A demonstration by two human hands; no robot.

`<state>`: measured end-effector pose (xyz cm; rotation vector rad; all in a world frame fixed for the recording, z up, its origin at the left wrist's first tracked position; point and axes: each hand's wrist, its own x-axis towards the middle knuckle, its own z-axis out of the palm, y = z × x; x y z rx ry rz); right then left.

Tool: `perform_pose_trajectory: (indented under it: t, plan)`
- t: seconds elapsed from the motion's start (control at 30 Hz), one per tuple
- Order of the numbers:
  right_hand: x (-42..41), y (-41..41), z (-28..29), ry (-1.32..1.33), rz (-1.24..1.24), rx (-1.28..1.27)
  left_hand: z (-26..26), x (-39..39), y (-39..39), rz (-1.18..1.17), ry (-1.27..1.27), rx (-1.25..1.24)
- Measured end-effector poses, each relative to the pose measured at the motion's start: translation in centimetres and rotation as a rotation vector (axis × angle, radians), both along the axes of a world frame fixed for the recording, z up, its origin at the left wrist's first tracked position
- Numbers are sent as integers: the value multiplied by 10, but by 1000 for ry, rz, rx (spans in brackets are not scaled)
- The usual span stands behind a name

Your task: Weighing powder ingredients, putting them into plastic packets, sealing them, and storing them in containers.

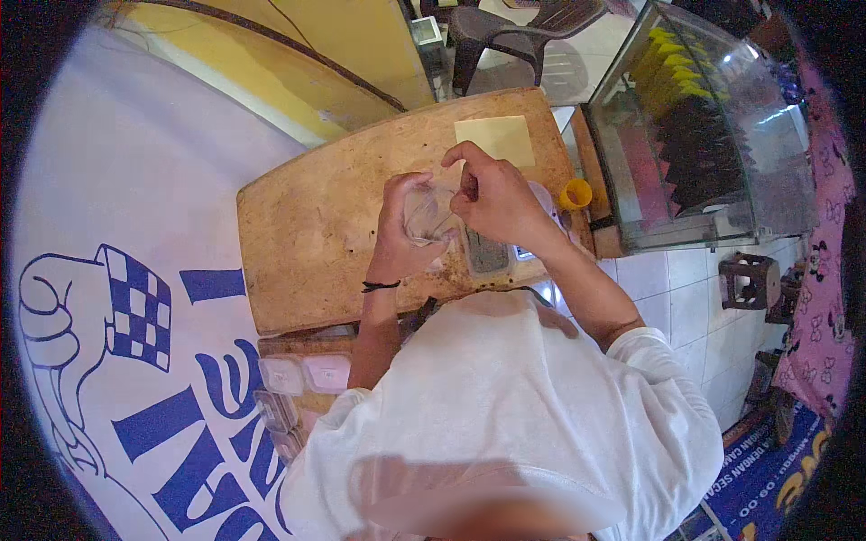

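Note:
My left hand (396, 226) is wrapped around a clear plastic item (427, 215), a bag or a thin container, with thumb and fingers on opposite sides. Just to its right is my right hand (494, 196), index finger bent and raised, the other fingers curled near the plastic's edge. Whether it pinches anything is hidden. Below the right hand sits a clear rectangular container (488, 255) with dark contents. Beside that, a device with a small lit display (524, 253) is partly covered by my forearm.
The wooden table (304, 237) carries a yellow sheet (497, 138) and a yellow cup (576, 195). A glass case (710, 149) stands at the right. Lidded plastic boxes (328, 372) sit lower left, by a painted wall (142, 189). A dark plastic chair (514, 37) is beyond the table.

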<state>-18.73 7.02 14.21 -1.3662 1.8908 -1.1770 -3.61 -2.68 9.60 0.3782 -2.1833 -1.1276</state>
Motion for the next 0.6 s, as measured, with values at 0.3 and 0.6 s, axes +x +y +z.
perform_pose_trajectory:
  t: [0.3, 0.6]
  plan:
    - [-4, 6, -14, 18, 118, 136, 3, -11, -1, -23, -15, -123]
    - [-4, 1, -18, 206, -107, 180, -14, -28, 11, -71, 33, -76]
